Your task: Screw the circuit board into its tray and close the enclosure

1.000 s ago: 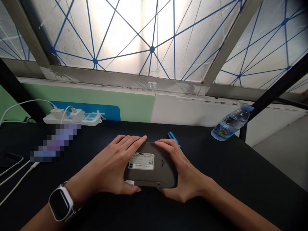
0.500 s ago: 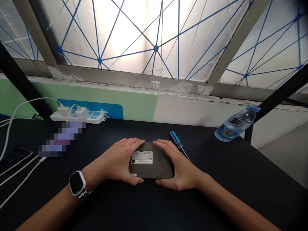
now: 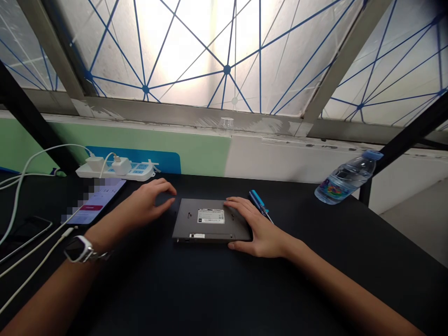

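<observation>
A flat grey electronics box (image 3: pixel 210 228) lies on the black table, its underside up. It carries a white printed label, two hanging slots and a small sticker on the near edge. My right hand (image 3: pixel 257 228) grips its right end, fingers over the far side and thumb at the near edge. To the left of the box, apart from it, my left hand (image 3: pixel 149 200) is open, thumb and fingers spread and holding nothing. Just behind my right hand lies a screwdriver (image 3: pixel 258 201) with a blue handle, its shaft partly hidden.
A phone (image 3: pixel 100 200) with a lit screen lies left of my left forearm. Behind it sits a white power strip (image 3: pixel 140 172) with plugged-in chargers. White cables (image 3: pixel 38 270) cross the left side. A water bottle (image 3: pixel 345 179) leans against a black post at the right.
My left hand has let go of the box and moved left towards the phone. The box now rests flat and slightly farther back, with my right hand still on it.
</observation>
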Demonstrator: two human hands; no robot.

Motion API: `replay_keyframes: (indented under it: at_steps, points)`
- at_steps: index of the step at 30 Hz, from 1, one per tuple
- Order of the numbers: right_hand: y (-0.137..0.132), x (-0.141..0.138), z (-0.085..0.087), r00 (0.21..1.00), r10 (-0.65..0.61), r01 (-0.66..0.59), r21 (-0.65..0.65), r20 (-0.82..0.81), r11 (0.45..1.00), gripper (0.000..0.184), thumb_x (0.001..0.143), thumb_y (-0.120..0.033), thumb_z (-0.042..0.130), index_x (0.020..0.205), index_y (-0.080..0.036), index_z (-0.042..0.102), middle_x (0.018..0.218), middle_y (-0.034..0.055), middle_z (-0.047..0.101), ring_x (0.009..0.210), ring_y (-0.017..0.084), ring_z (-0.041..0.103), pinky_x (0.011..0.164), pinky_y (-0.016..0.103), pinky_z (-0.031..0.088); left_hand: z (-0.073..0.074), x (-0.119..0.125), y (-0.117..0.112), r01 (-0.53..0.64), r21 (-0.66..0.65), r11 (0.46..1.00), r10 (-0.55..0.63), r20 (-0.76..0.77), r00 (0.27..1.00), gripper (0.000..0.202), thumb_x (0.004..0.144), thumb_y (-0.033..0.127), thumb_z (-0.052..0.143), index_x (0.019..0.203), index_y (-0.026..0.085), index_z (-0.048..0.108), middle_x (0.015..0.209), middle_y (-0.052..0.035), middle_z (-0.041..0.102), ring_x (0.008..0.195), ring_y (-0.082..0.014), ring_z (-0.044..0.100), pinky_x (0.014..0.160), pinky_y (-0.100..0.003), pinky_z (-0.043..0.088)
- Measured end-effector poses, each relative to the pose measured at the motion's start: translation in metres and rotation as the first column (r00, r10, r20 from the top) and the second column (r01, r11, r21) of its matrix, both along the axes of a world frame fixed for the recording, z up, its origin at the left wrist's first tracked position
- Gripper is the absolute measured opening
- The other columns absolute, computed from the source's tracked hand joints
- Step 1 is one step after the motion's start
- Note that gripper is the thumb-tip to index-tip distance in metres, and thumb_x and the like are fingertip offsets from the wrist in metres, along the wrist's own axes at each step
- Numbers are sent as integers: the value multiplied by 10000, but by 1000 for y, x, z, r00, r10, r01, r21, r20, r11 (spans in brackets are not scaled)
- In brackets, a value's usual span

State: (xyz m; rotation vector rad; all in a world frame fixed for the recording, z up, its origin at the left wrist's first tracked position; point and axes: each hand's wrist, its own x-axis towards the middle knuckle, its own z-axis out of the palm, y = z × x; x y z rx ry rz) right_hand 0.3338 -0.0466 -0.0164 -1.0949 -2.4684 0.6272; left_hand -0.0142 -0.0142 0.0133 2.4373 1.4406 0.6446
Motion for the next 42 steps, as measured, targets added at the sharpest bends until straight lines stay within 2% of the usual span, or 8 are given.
replay_keyframes:
  at_steps: [10, 15, 18, 20, 24, 30, 34, 42]
  points:
    - [-4, -6, 3, 993, -74, 78, -38, 93, 996, 894, 840, -559, 725, 1569, -263, 301, 1724, 101, 134, 1596, 305, 42, 1268, 531, 179, -15, -11, 8, -19, -215, 977, 13, -28, 1000, 319, 801, 502, 639, 958, 266, 784, 1071, -71, 711, 970, -283, 676, 867, -391, 540]
    - [-13, 3, 16, 986, -164, 163, 20, 32, 986, 870, 814, -599, 734, 1530, -286, 350, 1671, 130, 257, 1549, 361, 227, 1220, 556, 284, -22, -4, 6, -4, -205, 979, -5, -43, 999, 268, 834, 440, 611, 933, 268, 791, 1058, -61, 712, 928, -254, 684, 833, -338, 536]
    - [-9, 16, 28, 937, -340, 346, 97, -73, 933, 428, 902, -525, 638, 1201, -223, 587, 1291, 150, 606, 1141, 308, 623, 955, 452, 520, -24, 0, 5, 9, -186, 983, -15, -34, 999, 243, 849, 401, 590, 880, 253, 780, 1015, -68, 714, 883, -242, 684, 805, -330, 532]
    - [-2, 29, 33, 869, -491, 494, 59, -65, 867, 339, 911, -553, 599, 919, -214, 597, 928, 93, 672, 791, 235, 637, 706, 367, 517, -24, -1, 5, 25, -174, 984, -30, -28, 999, 219, 855, 373, 584, 848, 247, 763, 990, -64, 714, 853, -228, 683, 793, -323, 529]
    - [9, 55, 34, 778, -575, 610, -85, 253, 787, 437, 863, -633, 608, 732, -217, 573, 696, 48, 642, 621, 197, 578, 560, 310, 403, -22, -3, 5, 3, -162, 987, -3, 0, 1000, 186, 877, 359, 582, 849, 235, 718, 948, -54, 715, 812, -217, 677, 726, -308, 520]
    - [10, 65, 26, 771, -461, 578, -179, 440, 797, 302, 838, -491, 654, 716, -215, 637, 726, 64, 693, 639, 206, 604, 541, 295, 363, -6, 30, -14, 14, 77, 997, -33, 250, 968, 155, 1008, 333, 449, 999, 215, 551, 1226, -116, 688, 1162, -255, 645, 995, -407, 498]
    - [7, 57, 26, 774, -445, 550, -130, 451, 825, 220, 886, -390, 584, 757, -224, 651, 778, 52, 696, 681, 202, 603, 583, 295, 361, -7, 67, -38, 238, -69, 969, -220, 199, 955, 145, 1051, 300, 370, 1030, 239, 500, 1499, -110, 557, 1449, -264, 460, 1141, -465, 433]
    - [3, 46, 23, 915, -401, 363, -348, -41, 864, 265, 983, -436, 487, 824, -225, 461, 617, -51, 469, 554, 124, 403, 526, 249, 337, -20, 74, -31, 206, -84, 975, -200, 65, 978, 203, 1053, 267, 322, 1058, 226, 520, 1501, -113, 572, 1403, -274, 523, 1168, -514, 412]
